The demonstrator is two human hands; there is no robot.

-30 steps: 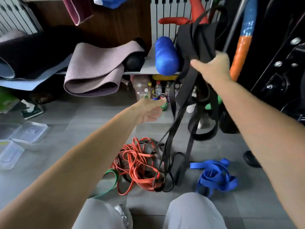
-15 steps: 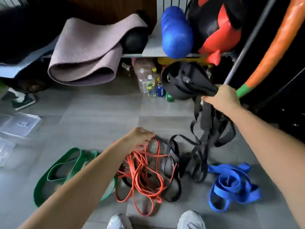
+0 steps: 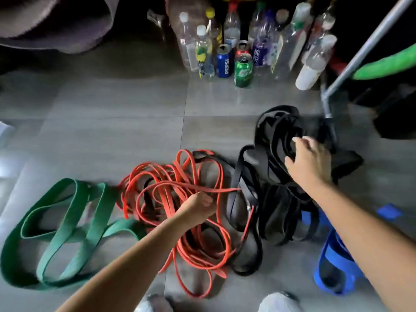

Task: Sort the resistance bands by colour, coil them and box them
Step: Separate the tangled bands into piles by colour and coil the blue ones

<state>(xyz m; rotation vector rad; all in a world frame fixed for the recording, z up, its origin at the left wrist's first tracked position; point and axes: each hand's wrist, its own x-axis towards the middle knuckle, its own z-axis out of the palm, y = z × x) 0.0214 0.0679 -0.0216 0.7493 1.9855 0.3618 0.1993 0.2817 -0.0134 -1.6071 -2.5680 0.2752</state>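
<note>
Resistance bands lie in heaps on the grey tile floor. Wide green bands [image 3: 67,230] sprawl at the left. Thin red bands [image 3: 157,194] form a tangle in the middle, with black strands mixed in. My left hand [image 3: 199,204] is closed on a red strand there. A big heap of black bands [image 3: 276,176] lies to the right, and my right hand [image 3: 308,163] rests on top of it with fingers curled into the bands. Blue bands [image 3: 333,262] lie at the far right, partly hidden by my right forearm.
Several plastic bottles and drink cans [image 3: 243,70] stand at the back under a shelf. A slanted metal pole [image 3: 360,52] and a green padded bar [image 3: 387,64] are at the right. A rolled mat [image 3: 56,25] is at the top left. My shoes [image 3: 276,302] show at the bottom edge.
My right hand has lowered the black bundle from the air onto the floor. My left hand has dropped onto the red tangle and closed on a strand. The view has tilted downward.
</note>
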